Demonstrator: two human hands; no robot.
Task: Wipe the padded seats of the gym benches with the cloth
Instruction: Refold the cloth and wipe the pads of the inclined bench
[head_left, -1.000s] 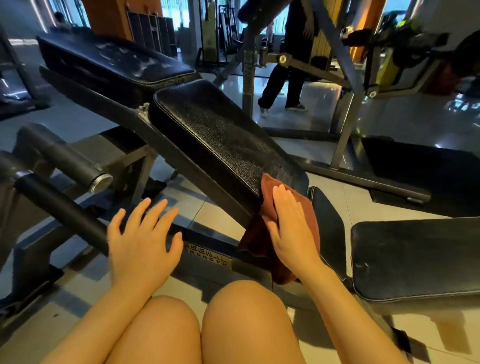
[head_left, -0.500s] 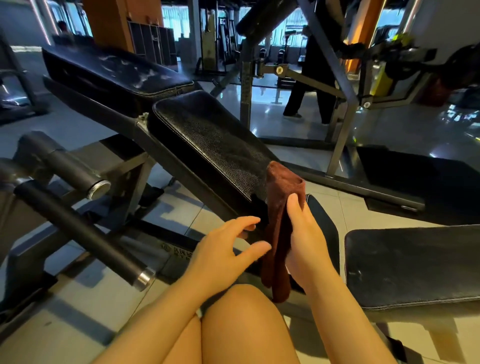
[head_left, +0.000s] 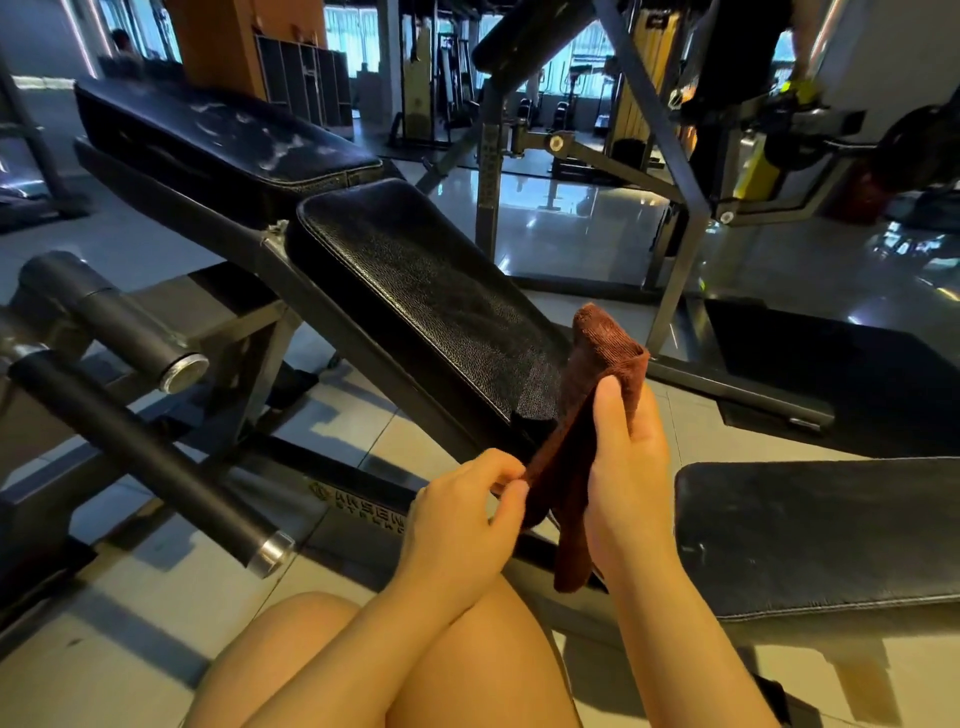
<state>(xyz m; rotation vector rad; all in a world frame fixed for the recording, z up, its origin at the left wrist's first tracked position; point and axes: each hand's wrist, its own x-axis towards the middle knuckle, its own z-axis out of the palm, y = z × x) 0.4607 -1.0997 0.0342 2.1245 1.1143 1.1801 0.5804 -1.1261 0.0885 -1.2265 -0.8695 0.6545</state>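
A folded brown cloth (head_left: 597, 395) hangs off the lower end of the slanted black padded seat (head_left: 415, 291). My right hand (head_left: 628, 467) holds the cloth upright, thumb against its front and fingers behind it. My left hand (head_left: 462, 514) pinches the cloth's lower left edge between thumb and fingertips. A longer, scuffed black back pad (head_left: 218, 140) continues up to the left. Another flat black bench pad (head_left: 826, 530) lies at the right, just beyond my right wrist.
Two black foam roller bars (head_left: 150, 457) with metal end caps jut out at the left. A grey machine frame (head_left: 670, 171) stands behind the bench. A person stands at the top right. My bare knees fill the bottom of the view over the tiled floor (head_left: 130, 649).
My right hand lifted the cloth off the seat's lower end and stood it upright. My left hand came across from the left and took the cloth's lower edge.
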